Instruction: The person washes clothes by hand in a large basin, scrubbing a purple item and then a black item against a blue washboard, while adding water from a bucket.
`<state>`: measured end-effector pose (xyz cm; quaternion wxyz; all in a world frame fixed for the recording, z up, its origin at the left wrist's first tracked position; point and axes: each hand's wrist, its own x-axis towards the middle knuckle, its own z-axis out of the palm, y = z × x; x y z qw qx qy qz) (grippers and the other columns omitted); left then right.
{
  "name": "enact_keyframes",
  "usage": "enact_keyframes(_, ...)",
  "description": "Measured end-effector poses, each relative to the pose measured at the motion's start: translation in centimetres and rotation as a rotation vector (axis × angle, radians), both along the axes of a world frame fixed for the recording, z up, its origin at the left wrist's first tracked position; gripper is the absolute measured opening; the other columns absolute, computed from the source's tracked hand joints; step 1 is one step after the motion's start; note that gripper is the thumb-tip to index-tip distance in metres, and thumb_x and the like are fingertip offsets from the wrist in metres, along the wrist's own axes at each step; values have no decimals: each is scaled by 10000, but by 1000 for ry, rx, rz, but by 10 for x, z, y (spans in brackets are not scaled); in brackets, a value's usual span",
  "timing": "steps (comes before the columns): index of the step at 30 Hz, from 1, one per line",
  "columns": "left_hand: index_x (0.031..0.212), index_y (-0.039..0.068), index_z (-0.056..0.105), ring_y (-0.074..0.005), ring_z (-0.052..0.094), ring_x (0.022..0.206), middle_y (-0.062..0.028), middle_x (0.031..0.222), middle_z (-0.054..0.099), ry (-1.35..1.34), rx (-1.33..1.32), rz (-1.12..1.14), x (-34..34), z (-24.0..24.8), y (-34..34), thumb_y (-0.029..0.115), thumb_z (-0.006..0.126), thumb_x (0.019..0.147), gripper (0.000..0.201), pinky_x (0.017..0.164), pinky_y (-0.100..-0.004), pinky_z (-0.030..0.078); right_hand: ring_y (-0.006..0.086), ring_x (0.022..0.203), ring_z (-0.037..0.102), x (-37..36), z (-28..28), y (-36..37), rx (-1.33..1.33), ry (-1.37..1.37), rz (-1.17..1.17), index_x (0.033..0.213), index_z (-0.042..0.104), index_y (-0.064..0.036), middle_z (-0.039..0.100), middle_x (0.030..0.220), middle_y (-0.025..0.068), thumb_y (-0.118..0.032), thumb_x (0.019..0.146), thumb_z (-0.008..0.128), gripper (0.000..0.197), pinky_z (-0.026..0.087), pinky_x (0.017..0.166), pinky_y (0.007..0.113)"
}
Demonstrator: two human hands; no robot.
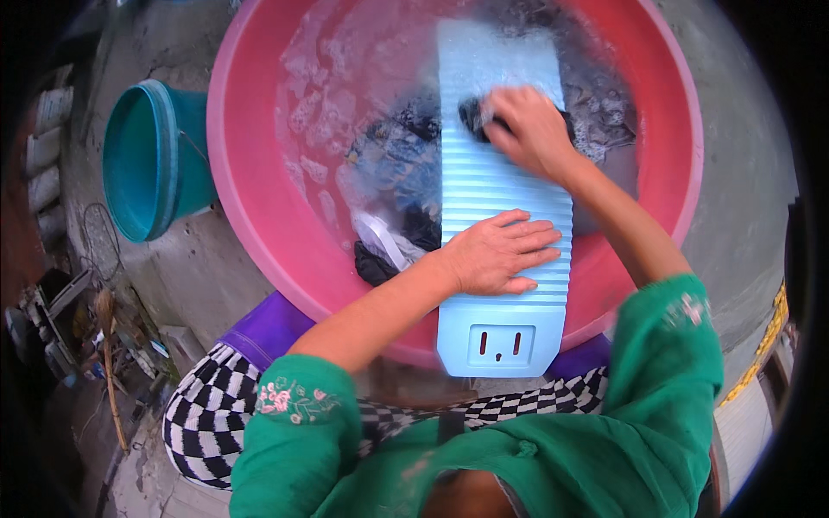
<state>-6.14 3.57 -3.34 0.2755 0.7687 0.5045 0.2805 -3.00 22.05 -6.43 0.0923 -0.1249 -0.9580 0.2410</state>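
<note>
A light blue ridged washboard [505,332] leans over the near rim of a large pink tub [250,207], its far end in soapy water. My left hand [501,252] lies flat on the lower ridges, fingers stretched out, pressing on the board. Farther up, my right hand [531,129] is closed on a dark wet cloth [472,116] against the ridges; motion smears it a little. Left of the board, dark and blue clothes [393,164] soak in the water. A white plastic-looking piece [380,240] lies among them near my left forearm.
A teal bucket [138,164] lies tipped on the concrete floor [207,268], left of the tub. At the far left are a broom [108,345] and scattered odds and ends. My knees, in checked trousers [207,414], flank the tub's near side. Yellow rope [764,345] runs at the right.
</note>
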Motion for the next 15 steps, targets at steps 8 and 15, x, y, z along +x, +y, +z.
enact_keyframes(8,1264,136,506,-178,394,1281,-50,1378,434,-31,-51,-32,8,7,7,396,537,840,498,1052,-392,298,265,915,565,-33,-21,43,404,165,-155,990,604,-134,598,1061,71,-276,773,599,259,425,763,419)
enact_keyframes(15,1275,146,504,-176,404,1274,-46,1377,439,-17,-37,-5,2,5,7,395,548,832,510,1056,-380,292,296,999,526,-6,2,10,-71,-169,-4,1005,642,-158,594,1087,80,-263,765,613,263,416,792,440)
